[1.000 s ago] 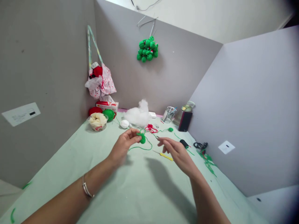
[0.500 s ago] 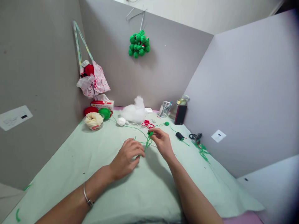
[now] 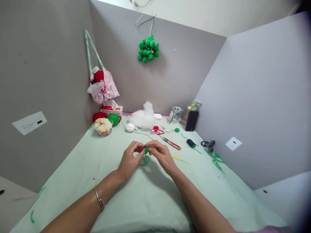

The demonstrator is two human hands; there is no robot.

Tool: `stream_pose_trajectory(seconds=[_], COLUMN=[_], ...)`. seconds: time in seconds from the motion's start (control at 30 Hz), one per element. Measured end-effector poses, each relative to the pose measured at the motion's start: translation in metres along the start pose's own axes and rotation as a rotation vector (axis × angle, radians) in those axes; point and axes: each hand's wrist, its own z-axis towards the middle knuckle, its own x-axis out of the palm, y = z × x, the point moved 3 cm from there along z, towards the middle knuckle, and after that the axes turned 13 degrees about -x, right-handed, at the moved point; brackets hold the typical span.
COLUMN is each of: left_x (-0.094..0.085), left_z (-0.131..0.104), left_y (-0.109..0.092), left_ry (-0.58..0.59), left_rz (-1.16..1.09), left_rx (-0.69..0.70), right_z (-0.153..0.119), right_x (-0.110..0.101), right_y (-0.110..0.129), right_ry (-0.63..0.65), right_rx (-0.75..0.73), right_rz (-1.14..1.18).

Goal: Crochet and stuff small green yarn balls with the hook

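Observation:
Between both hands is a small green crocheted piece (image 3: 146,149), pinched by the fingertips. My left hand (image 3: 131,158) grips its left side, with thumb and index finger together. From the right, my right hand (image 3: 162,155) holds the same piece. Loose green yarn (image 3: 145,160) hangs in loops just below it. Behind my right hand lie orange-handled thread snips (image 3: 172,143), and a yellow-handled hook (image 3: 178,158) rests to its right, partly hidden by the hand.
White stuffing (image 3: 143,118), a white ball (image 3: 130,127) and red yarn (image 3: 157,130) lie at the back. A tub (image 3: 103,127) stands back left. A black spool (image 3: 190,143), phone (image 3: 191,120) and glass cup (image 3: 175,115) are at right.
My left hand has moved up to the green piece and now pinches it together with my right hand. The snips and yellow hook have come into view. The whole view has shifted slightly.

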Motion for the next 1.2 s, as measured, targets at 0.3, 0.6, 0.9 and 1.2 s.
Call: stream_pose_trajectory(seconds=[0.3, 0.6, 0.9, 1.2], left_x=[-0.001, -0.005, 0.005, 0.004], left_z=[-0.004, 0.007, 0.01, 0.011], left_y=[0.003, 0.021, 0.022, 0.034], left_ry=[-0.052, -0.106, 0.071, 0.009], left_rz=[0.166, 0.144, -0.035, 0.001], left_rx=[0.09, 0.021, -0.079, -0.086], right_z=[-0.006, -0.009, -0.006, -0.008], right_x=[0.011, 0.018, 0.013, 0.01], right_y=[-0.025, -0.022, -0.01, -0.036], right_ry=[-0.058, 0.258, 0.048, 0.04], right_rx=[0.157, 0.207, 0.012, 0.078], right_rz=[0.09, 0.026, -0.011, -0.258])
